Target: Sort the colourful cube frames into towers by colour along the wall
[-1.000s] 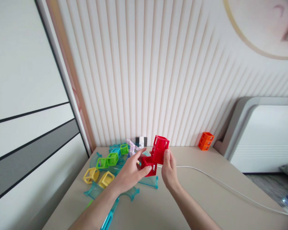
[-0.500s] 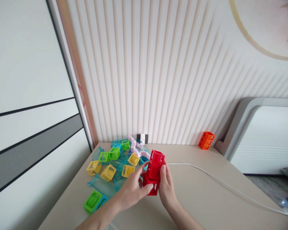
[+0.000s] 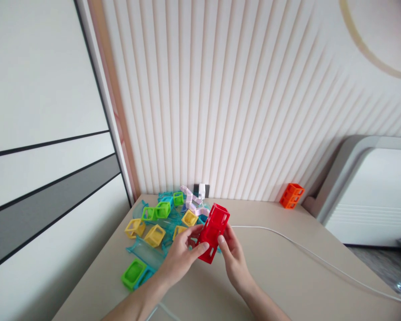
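Note:
A stack of red hollow cube blocks is held between my two hands above the table, its top leaning to the right. My left hand grips the lower left side, thumb across the front. Around the right side of the stack my right hand is closed, its thumb against the front face. Just left of the hands lie yellow cube blocks, green cube blocks and clear blue track pieces. A larger green block lies near my left forearm.
An orange block stack stands at the table's back right. A white cable crosses the right side of the table. Light purple pieces and a white plug are by the ribbed wall.
The red blocks, bent out of line at the lower joint before, now form one straight column tilted to the right. Both hands still hold it. The view has shifted slightly.

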Available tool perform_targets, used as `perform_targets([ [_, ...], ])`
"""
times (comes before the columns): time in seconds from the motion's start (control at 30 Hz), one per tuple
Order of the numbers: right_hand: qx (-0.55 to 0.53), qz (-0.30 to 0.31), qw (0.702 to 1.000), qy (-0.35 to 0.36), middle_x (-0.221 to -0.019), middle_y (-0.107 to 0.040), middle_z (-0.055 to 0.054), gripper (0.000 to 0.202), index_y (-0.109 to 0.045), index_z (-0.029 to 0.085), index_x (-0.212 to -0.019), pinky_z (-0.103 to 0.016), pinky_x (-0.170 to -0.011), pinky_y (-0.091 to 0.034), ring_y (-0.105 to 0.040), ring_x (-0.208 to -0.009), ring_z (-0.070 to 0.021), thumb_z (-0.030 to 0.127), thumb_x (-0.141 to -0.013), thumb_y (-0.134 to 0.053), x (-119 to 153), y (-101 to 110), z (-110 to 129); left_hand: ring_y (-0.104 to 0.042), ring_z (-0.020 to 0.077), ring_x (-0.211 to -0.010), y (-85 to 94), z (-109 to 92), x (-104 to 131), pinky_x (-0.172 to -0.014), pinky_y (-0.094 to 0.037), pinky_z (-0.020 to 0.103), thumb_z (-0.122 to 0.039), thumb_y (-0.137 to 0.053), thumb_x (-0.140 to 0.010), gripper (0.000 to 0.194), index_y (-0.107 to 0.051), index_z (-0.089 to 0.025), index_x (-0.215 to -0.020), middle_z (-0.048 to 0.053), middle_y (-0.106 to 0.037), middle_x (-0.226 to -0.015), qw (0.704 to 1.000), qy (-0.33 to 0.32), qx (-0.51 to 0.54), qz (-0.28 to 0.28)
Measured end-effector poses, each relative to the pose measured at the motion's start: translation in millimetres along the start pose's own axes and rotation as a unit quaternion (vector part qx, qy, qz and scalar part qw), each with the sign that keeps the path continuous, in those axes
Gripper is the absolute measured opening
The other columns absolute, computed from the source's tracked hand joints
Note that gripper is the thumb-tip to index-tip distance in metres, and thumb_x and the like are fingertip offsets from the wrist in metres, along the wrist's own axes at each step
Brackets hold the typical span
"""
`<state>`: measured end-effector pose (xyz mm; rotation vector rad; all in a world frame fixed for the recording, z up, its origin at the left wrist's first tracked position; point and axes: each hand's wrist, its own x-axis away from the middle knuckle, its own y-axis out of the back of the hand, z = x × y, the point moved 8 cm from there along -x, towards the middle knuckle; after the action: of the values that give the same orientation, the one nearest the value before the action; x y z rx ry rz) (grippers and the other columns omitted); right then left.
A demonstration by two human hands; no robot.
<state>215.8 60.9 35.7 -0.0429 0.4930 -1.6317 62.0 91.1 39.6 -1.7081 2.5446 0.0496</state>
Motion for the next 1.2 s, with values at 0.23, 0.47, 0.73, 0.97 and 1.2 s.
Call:
perform_targets([
  [0.23,0.07,0.082,0.994,0.017,-0.14,-0.068,-0.007,0.047,-0.063,0.032,-0.139,-0.044,-0.11,-0.05,-0.065,-0.126,-0.0287,0.054,-0.097,-0.062,0,-8,14,-0.066,0.0271,-0.105,5.3,0,2,-0.089,-0.052,0.038,-0.04,-0.082,-0.08,0.057,-0.064,-0.02,-0.13,0.012,-0.071,-0.122,0.999,-0.027,-0.033,-0.015],
  [0.47,0.081,0.1,0.992,0.002,-0.135,-0.071,-0.008,0.047,-0.064,0.03,-0.139,-0.048,-0.11,-0.049,-0.066,-0.123,-0.0301,0.055,-0.098,-0.06,0,-13,14,-0.064,0.023,-0.096,6.9,-4,3,-0.086,-0.052,0.036,-0.037,-0.082,-0.079,0.052,-0.064,-0.02,-0.124,0.01,-0.071,-0.115,0.999,-0.031,-0.019,-0.035],
  [0.73,0.088,0.116,0.989,-0.028,-0.135,-0.07,-0.008,0.048,-0.066,0.03,-0.138,-0.053,-0.11,-0.049,-0.064,-0.126,-0.0332,0.051,-0.095,-0.066,1,-15,2,-0.066,0.0248,-0.104,4.9,-7,-1,-0.089,-0.053,0.036,-0.042,-0.081,-0.082,0.053,-0.061,-0.019,-0.126,0.012,-0.071,-0.117,0.992,-0.037,0.12,-0.023],
  [0.97,0.102,0.078,0.991,-0.026,-0.126,-0.075,-0.011,0.045,-0.07,0.025,-0.129,-0.048,-0.101,-0.055,-0.07,-0.114,-0.0322,0.052,-0.093,-0.07,-1,-8,-5,-0.069,0.0249,-0.099,3.9,-6,-1,-0.083,-0.057,0.035,-0.046,-0.083,-0.079,0.055,-0.065,-0.017,-0.122,0.01,-0.075,-0.109,0.992,0.006,0.123,-0.025],
  [1.2,0.105,0.066,0.992,-0.025,-0.119,-0.077,-0.012,0.046,-0.072,0.023,-0.126,-0.048,-0.099,-0.056,-0.071,-0.11,-0.0316,0.054,-0.091,-0.071,0,-9,-2,-0.07,0.0257,-0.102,4.7,-5,-3,-0.087,-0.057,0.037,-0.044,-0.083,-0.079,0.054,-0.065,-0.016,-0.121,0.011,-0.076,-0.111,0.991,0.018,0.13,-0.019],
])
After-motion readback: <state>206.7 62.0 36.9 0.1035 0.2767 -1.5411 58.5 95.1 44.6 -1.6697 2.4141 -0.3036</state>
